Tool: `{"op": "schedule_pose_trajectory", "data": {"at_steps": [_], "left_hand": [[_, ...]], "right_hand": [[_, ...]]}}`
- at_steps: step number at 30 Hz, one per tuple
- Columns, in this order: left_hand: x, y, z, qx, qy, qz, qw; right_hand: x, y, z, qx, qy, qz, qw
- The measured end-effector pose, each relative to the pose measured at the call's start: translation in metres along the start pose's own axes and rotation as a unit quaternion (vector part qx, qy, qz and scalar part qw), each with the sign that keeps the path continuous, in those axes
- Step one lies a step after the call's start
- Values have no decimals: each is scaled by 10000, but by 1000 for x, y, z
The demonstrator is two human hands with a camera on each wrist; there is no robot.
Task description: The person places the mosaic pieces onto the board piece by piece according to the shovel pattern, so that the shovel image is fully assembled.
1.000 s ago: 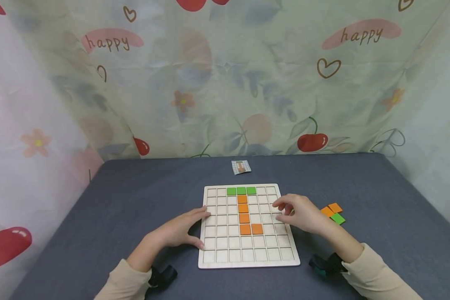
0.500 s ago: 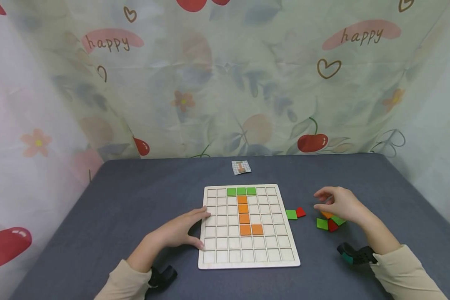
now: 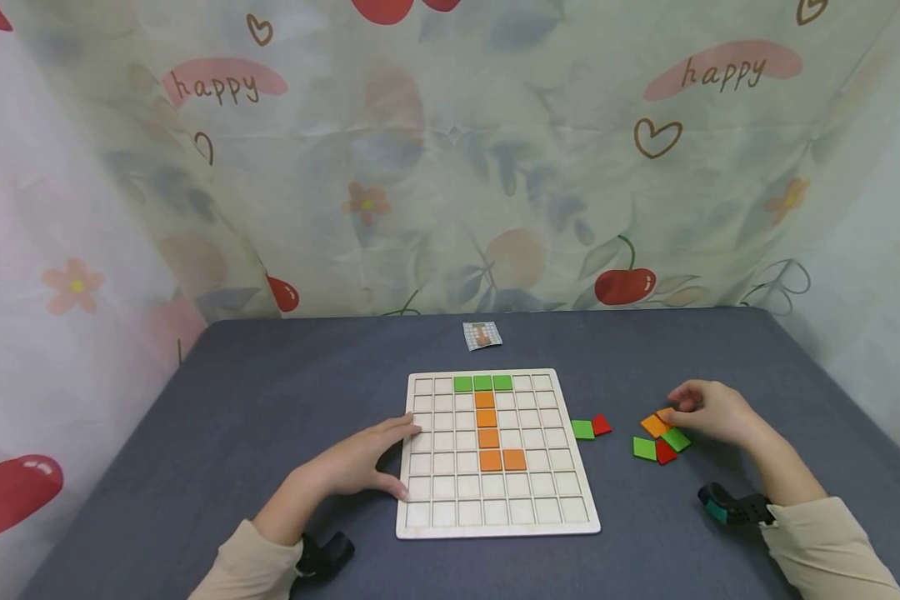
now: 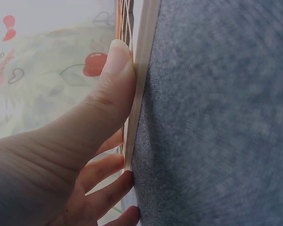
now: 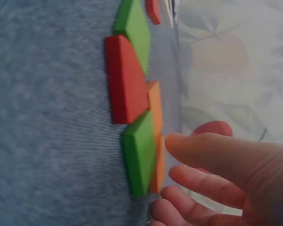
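Observation:
A white gridded board lies on the dark table. Three green tiles sit in its far row, with several orange tiles below them. My left hand rests at the board's left edge, thumb and fingers spread along it; in the left wrist view the thumb lies against the rim. Over the loose pile at right, my right hand hovers with its thumb at a loose orange tile. In the right wrist view that tile lies flat, the thumb just beside it.
Another orange tile, two green tiles and a red tile share the pile. A green tile and a red tile lie by the board's right edge. A small pattern card lies behind the board.
My right hand has moved from the board's right edge out to the loose tiles, uncovering the green and red tiles beside the board. The left hand stays put.

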State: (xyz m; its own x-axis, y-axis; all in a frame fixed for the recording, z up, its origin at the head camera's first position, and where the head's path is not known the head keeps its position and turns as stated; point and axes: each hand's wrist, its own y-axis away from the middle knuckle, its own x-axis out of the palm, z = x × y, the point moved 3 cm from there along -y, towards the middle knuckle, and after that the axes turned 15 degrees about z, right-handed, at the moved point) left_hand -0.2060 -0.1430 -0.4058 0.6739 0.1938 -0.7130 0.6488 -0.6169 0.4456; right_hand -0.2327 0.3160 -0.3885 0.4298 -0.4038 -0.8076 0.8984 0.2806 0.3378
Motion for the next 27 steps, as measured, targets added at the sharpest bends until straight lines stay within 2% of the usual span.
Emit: {"op": "schedule_pose_trajectory", "data": {"at_steps": [6, 15, 27], "left_hand": [[0, 0, 0, -10, 1, 1, 10000], [0, 0, 1, 33, 0, -8, 10000], [0, 0, 1, -15, 20, 23, 10000]], "right_hand": [[4, -5, -1, 31, 60, -133, 9999], [6, -9, 4, 169, 148, -105, 9997], [5, -7, 12, 292, 229, -210, 9991]]}}
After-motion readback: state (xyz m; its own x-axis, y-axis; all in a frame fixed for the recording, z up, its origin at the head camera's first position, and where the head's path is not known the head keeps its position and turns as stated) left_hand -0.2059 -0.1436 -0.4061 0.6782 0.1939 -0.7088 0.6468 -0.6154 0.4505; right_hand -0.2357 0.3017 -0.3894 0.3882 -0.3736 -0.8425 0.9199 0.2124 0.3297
